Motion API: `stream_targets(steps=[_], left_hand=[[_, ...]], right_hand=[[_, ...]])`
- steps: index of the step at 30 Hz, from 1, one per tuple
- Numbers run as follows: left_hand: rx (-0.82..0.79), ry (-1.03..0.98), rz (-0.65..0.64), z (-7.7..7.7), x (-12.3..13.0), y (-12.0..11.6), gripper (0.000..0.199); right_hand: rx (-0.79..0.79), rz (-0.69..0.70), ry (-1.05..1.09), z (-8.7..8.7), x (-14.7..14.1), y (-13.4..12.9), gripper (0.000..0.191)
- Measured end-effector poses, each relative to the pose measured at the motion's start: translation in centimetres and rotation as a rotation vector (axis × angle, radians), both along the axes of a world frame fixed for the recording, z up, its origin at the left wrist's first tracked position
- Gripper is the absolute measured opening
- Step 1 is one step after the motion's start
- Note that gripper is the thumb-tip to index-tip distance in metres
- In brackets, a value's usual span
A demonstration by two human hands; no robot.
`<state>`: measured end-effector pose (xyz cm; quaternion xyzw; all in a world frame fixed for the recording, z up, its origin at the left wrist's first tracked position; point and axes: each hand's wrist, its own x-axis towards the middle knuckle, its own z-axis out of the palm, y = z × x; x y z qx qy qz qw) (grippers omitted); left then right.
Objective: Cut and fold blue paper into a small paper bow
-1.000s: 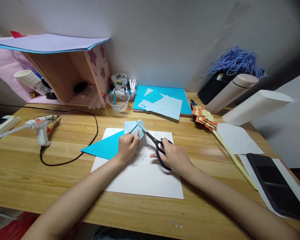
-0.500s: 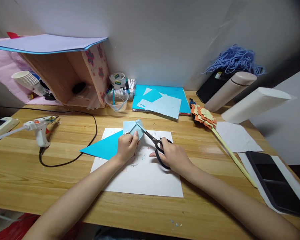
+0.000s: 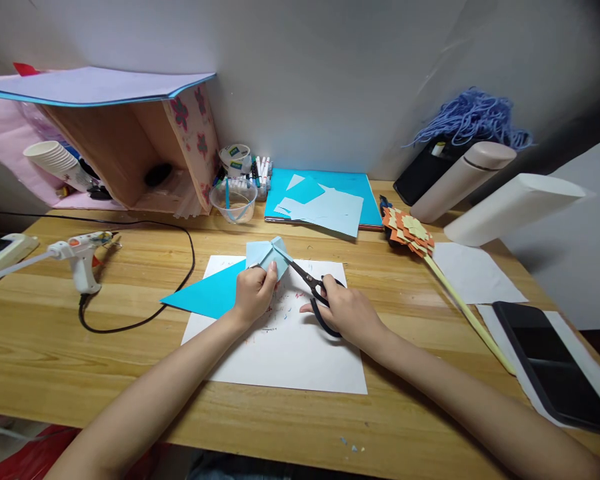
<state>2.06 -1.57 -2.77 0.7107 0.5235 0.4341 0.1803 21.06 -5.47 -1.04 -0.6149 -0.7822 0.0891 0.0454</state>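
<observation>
My left hand [image 3: 254,288] is closed on a small piece of light blue paper [image 3: 258,251], thumb on top. In my right hand [image 3: 347,310] is a pair of black-handled scissors [image 3: 306,278], its blades reaching to the upper right part of the light blue paper. A bright blue paper piece [image 3: 207,293], pointed at its left end, lies beside my left hand. Beneath both hands is a white sheet [image 3: 290,363] with small coloured marks.
A glue gun [image 3: 83,260] with a looped black cord stands at left. Behind are an open box [image 3: 207,147], a clear plastic bowl [image 3: 240,207] and blue sheets [image 3: 373,200]. At right lie a paper flower [image 3: 410,230] on a yellow stem and a phone [image 3: 550,367].
Almost nothing differs. Both hands, the scissors and the light blue paper hold nearly the same position; the view has shifted very slightly.
</observation>
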Motion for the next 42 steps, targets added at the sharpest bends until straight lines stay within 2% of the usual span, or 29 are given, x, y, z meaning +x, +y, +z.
stream_targets(steps=[14,42], left_hand=[[-0.005,0.014,-0.014,0.14,0.0,-0.02,0.056],[0.039,0.03,-0.062,0.18,0.12,-0.07,0.054]], right_hand=[[0.07,0.04,0.017,-0.09,0.37,0.19,0.05],[0.043,0.039,0.013,0.13,0.29,0.2,0.052]])
